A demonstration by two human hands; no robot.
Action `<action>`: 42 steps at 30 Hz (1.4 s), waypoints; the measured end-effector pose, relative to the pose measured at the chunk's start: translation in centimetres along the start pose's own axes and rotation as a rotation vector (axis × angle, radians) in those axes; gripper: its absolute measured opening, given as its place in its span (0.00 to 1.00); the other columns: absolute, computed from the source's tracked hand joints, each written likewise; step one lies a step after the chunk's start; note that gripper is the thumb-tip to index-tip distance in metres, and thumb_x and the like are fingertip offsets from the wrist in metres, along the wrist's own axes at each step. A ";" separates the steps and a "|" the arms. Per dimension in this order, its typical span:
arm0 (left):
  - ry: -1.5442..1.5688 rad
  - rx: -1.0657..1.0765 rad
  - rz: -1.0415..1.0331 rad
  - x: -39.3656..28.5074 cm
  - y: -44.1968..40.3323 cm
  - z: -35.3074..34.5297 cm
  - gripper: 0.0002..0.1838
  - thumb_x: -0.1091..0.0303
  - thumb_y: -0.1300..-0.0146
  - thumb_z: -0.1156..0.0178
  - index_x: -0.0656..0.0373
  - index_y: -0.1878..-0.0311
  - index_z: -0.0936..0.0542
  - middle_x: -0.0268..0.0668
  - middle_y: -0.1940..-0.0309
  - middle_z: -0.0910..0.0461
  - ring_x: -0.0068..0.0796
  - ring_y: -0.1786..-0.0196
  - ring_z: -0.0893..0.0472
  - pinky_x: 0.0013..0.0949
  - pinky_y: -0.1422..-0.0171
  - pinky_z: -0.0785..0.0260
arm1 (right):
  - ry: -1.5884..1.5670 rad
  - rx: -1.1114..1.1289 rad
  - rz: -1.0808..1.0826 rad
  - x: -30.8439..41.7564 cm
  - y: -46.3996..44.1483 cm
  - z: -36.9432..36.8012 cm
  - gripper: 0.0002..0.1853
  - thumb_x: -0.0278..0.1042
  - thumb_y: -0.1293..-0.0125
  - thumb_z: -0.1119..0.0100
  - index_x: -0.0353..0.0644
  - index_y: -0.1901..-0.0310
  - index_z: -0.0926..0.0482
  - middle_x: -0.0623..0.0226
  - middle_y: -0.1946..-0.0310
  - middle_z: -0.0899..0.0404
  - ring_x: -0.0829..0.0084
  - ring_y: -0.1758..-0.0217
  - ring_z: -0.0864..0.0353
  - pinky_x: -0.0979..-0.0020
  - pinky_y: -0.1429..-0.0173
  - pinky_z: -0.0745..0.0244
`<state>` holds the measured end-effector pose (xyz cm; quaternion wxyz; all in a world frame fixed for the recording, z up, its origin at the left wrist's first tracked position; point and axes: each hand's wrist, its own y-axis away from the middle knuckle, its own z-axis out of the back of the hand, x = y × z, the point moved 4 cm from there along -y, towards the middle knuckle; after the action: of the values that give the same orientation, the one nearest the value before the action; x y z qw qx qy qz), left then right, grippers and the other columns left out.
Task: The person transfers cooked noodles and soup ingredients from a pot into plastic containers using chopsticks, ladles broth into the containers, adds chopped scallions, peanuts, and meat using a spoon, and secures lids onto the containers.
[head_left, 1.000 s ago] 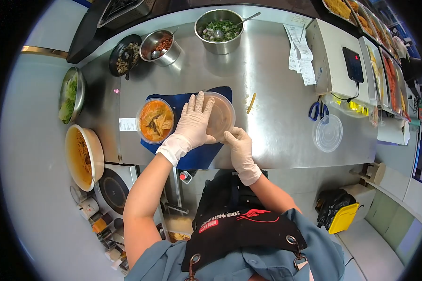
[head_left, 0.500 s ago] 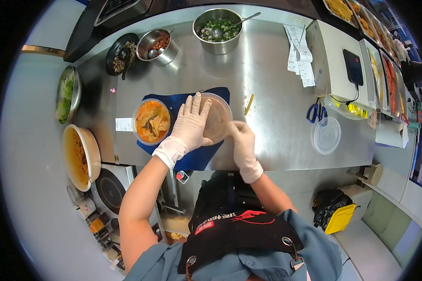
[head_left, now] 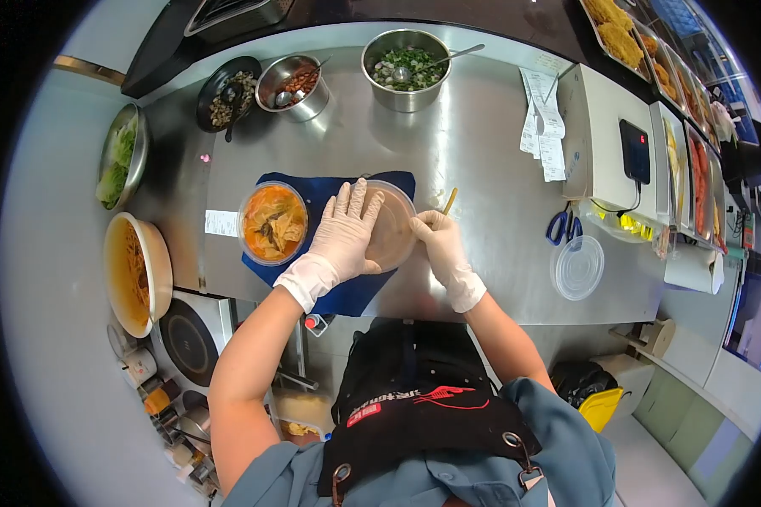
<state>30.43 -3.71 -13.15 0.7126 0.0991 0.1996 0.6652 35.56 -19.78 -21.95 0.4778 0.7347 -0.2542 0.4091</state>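
A round container with a translucent lid (head_left: 392, 226) sits on a dark blue cloth (head_left: 347, 297). My left hand (head_left: 344, 231), gloved, lies flat with spread fingers over the left part of that lid. At the lid's right edge, my gloved right hand (head_left: 439, 242) pinches the rim between thumb and fingers. Left of my left hand stands an uncovered round container of orange-red food (head_left: 274, 223), partly on the cloth. A white paper slip (head_left: 221, 222) lies beside it.
Along the back are a steel pot of chopped greens (head_left: 407, 70), a smaller steel pot (head_left: 293, 88) and a black bowl (head_left: 228, 95). To the right lie blue-handled scissors (head_left: 564, 226), a clear lid (head_left: 578, 268) and receipts (head_left: 543, 124). A beige basin (head_left: 138, 275) stands left.
My right hand has moved up along the lid's right edge. My left hand stays flat on the lid. The camera view has shifted slightly.
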 end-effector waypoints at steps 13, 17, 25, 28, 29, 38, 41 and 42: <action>0.045 -0.014 -0.004 0.4 0.1 -0.3 0.63 0.46 0.62 0.24 0.60 0.26 0.49 0.56 0.25 0.58 0.56 0.23 0.54 0.50 0.22 0.57 | 0.277 0.109 -0.027 3.5 -3.4 -0.7 0.10 0.35 0.37 0.35 0.35 0.66 0.20 0.70 0.73 0.21 0.81 0.71 0.26 0.78 0.65 0.30; 0.353 -0.426 0.145 0.9 2.5 0.3 0.49 0.54 0.55 0.26 0.62 0.31 0.39 0.54 0.30 0.43 0.49 0.28 0.41 0.46 0.25 0.48 | 0.331 0.091 -0.044 5.1 -2.9 -0.6 0.11 0.34 0.38 0.34 0.33 0.63 0.19 0.68 0.74 0.21 0.80 0.73 0.26 0.76 0.67 0.30; 2.294 -0.582 0.833 -3.3 7.3 -11.9 0.19 0.66 0.29 0.47 0.69 0.42 0.31 0.46 0.50 0.23 0.39 0.48 0.20 0.42 0.43 0.27 | 0.966 0.066 0.886 7.7 1.5 -2.6 0.13 0.25 0.45 0.36 0.36 0.57 0.19 0.65 0.67 0.22 0.70 0.64 0.21 0.68 0.61 0.26; 2.375 -0.652 0.795 -3.9 7.0 -12.8 0.16 0.65 0.30 0.45 0.66 0.45 0.28 0.44 0.52 0.22 0.39 0.49 0.20 0.43 0.42 0.27 | 1.181 0.490 1.217 7.6 5.4 -4.8 0.23 0.28 0.51 0.37 0.37 0.50 0.23 0.64 0.58 0.25 0.66 0.54 0.24 0.65 0.52 0.27; 2.388 -0.655 0.792 -3.9 6.9 -13.1 0.13 0.65 0.30 0.45 0.63 0.48 0.26 0.41 0.55 0.21 0.36 0.51 0.20 0.42 0.43 0.27 | 1.355 0.528 1.248 5.8 5.4 -4.7 0.26 0.30 0.51 0.39 0.36 0.47 0.25 0.64 0.55 0.26 0.67 0.52 0.25 0.66 0.50 0.28; 2.451 -0.832 0.667 -4.9 6.3 -13.7 0.09 0.69 0.30 0.45 0.58 0.50 0.24 0.35 0.59 0.21 0.31 0.54 0.20 0.39 0.44 0.27 | 1.627 0.682 1.410 3.8 4.7 -4.3 0.27 0.30 0.46 0.47 0.29 0.43 0.29 0.63 0.57 0.27 0.67 0.53 0.25 0.69 0.45 0.27; 2.438 -0.895 0.688 -5.2 6.2 -13.5 0.09 0.69 0.31 0.44 0.59 0.50 0.24 0.35 0.59 0.21 0.30 0.55 0.20 0.37 0.46 0.26 | 1.672 0.723 1.455 4.0 4.9 -4.4 0.27 0.30 0.45 0.48 0.29 0.42 0.29 0.63 0.58 0.27 0.67 0.54 0.24 0.69 0.44 0.26; 2.444 -0.911 0.685 -5.2 6.1 -13.4 0.09 0.69 0.31 0.44 0.59 0.50 0.24 0.35 0.59 0.21 0.30 0.55 0.20 0.37 0.46 0.26 | 1.693 0.731 1.443 3.9 4.9 -4.5 0.26 0.31 0.44 0.48 0.29 0.42 0.29 0.62 0.58 0.26 0.66 0.54 0.24 0.68 0.44 0.26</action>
<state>19.11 -9.90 -21.96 -0.1513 -0.7515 0.4303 0.4766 32.35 -17.66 -15.28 -0.0879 0.0068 -0.0802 0.9929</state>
